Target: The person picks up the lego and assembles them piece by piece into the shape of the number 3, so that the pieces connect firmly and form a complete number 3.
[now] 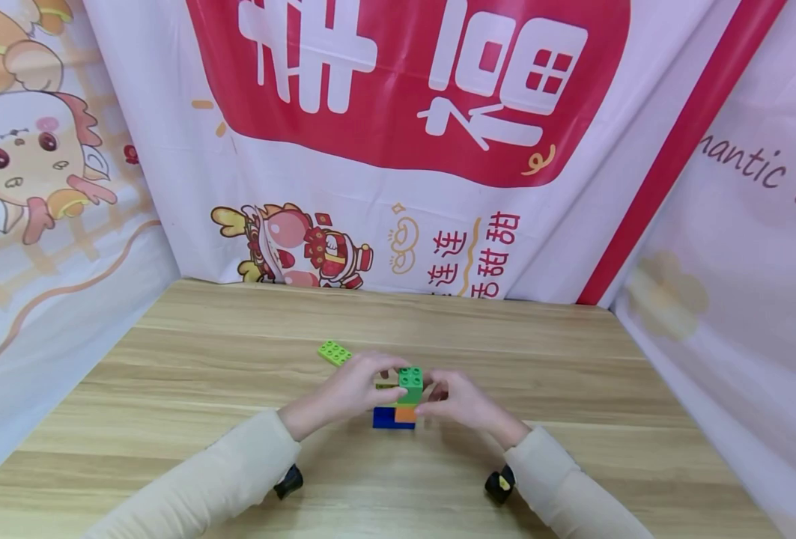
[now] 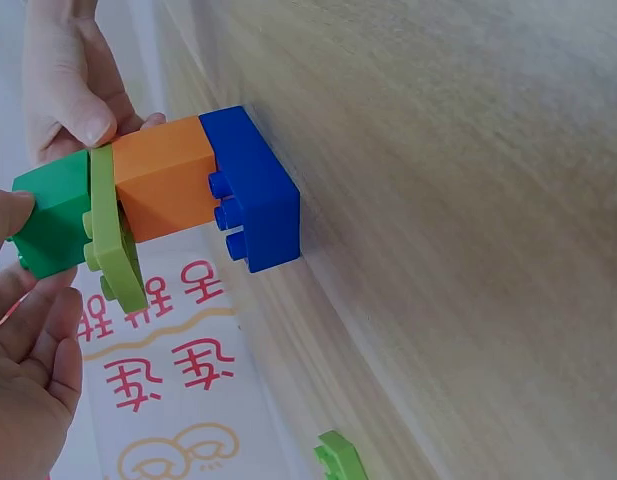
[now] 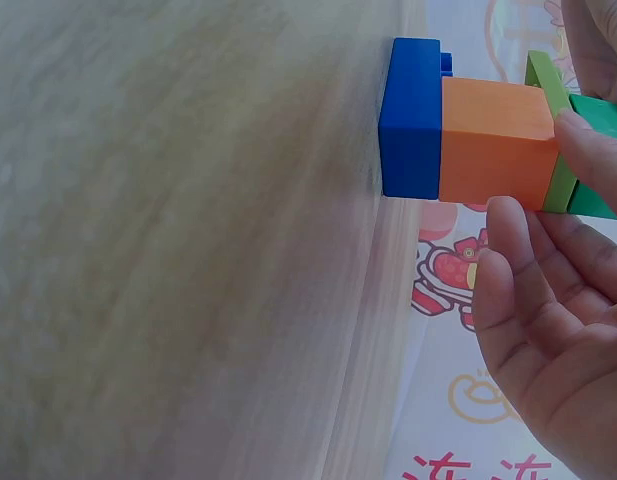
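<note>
A small tower of toy building bricks stands on the wooden table. At its base is a blue brick, with an orange brick over one end. Above that lies a light green plate, which juts out past the orange brick on one side. The green brick tops the tower, pinched by my left hand between thumb and fingers. My right hand holds the tower from the other side, its thumb at the light green plate and its fingers curled beside the orange brick.
A loose light green plate with studs up lies on the table beyond my left hand. Printed cloth hangs along the table's back edge and both sides.
</note>
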Demonstrator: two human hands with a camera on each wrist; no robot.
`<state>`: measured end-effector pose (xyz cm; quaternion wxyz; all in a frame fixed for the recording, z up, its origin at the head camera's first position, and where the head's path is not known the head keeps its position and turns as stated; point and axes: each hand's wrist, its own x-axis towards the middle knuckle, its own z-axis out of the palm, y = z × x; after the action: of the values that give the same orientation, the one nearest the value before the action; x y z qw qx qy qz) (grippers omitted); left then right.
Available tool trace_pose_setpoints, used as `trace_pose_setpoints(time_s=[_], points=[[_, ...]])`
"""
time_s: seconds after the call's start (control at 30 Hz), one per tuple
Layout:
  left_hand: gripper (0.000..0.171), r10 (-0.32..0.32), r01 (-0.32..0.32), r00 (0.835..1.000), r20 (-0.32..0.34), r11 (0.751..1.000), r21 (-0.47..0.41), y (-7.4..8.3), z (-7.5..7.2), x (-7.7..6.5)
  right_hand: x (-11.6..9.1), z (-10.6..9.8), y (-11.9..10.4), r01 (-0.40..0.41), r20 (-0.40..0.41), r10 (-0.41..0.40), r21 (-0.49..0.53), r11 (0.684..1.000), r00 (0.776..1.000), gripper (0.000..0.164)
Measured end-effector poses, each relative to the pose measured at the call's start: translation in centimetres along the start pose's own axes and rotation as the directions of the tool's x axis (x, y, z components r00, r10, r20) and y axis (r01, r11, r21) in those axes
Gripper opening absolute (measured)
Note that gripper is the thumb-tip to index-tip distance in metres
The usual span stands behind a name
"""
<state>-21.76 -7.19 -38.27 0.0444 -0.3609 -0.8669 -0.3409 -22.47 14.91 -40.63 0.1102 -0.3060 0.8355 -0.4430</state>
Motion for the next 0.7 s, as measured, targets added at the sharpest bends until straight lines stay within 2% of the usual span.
trace_pose_setpoints(time_s=[0.43,0.7], points=[[0.025,0.059,-0.059,0.998,0.008,0.996,0.063,0.34,-0.29,0.36,0.03,0.10,-0.16,-0.011,0.003,0.011,-0.002,1.000,1.000,0.030],[0.027,0.051,-0.051,0.999,0.009,0.994,0.099,0.82,-0.39,0.29,0.07,0.16,0.11,-0.008,-0.007,0.008,-0.008,1.000,1.000,0.026]])
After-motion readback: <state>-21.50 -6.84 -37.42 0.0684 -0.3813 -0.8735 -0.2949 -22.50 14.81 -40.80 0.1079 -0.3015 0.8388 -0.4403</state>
